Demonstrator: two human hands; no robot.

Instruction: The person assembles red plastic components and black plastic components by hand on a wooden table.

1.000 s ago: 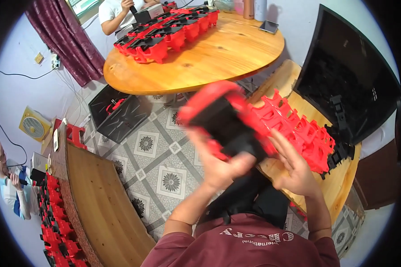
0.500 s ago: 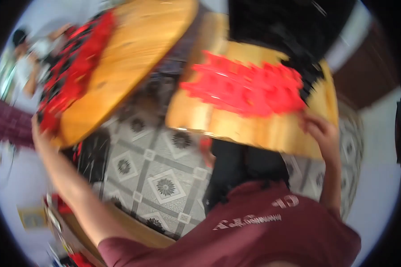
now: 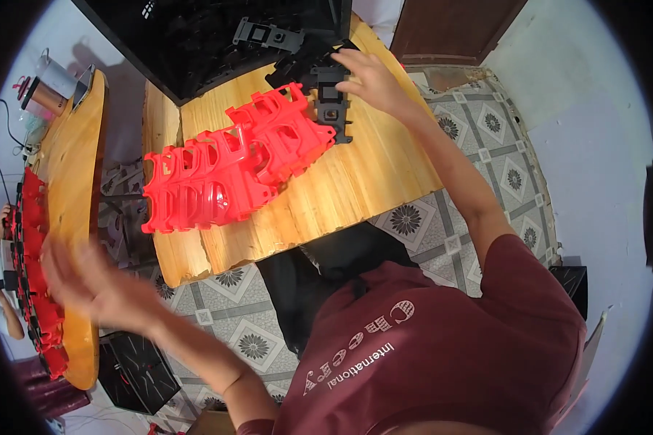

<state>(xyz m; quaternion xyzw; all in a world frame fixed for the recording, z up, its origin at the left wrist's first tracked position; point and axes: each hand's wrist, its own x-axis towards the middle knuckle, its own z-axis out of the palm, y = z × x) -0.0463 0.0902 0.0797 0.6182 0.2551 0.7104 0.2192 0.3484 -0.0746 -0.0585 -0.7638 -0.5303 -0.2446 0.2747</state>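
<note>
On the wooden table in front of me lie several red plastic frame-like parts (image 3: 218, 177), joined or set close together in rows. Black plastic parts (image 3: 331, 101) with square openings lie at their right end. My right hand (image 3: 376, 83) is over these black parts, fingers stretched out and apart; whether the fingertips touch them I cannot tell. My left hand (image 3: 98, 290), blurred, is raised beside the left table, fingers spread and nothing seen in them. Near it, along that table's edge, stands a row of red and black parts (image 3: 36, 261).
A large black box (image 3: 196, 43) holding black parts stands at the back of the front table (image 3: 384, 159). On the left table (image 3: 80, 159) are cups (image 3: 47, 90). Another black box (image 3: 134, 370) is on the patterned floor (image 3: 254, 344). Another person (image 3: 7, 312) shows at far left.
My view has swung to the left-hand table's right, toward the front table. My left hand has come away from the left row of parts. My right hand has moved from the table edge to the black parts.
</note>
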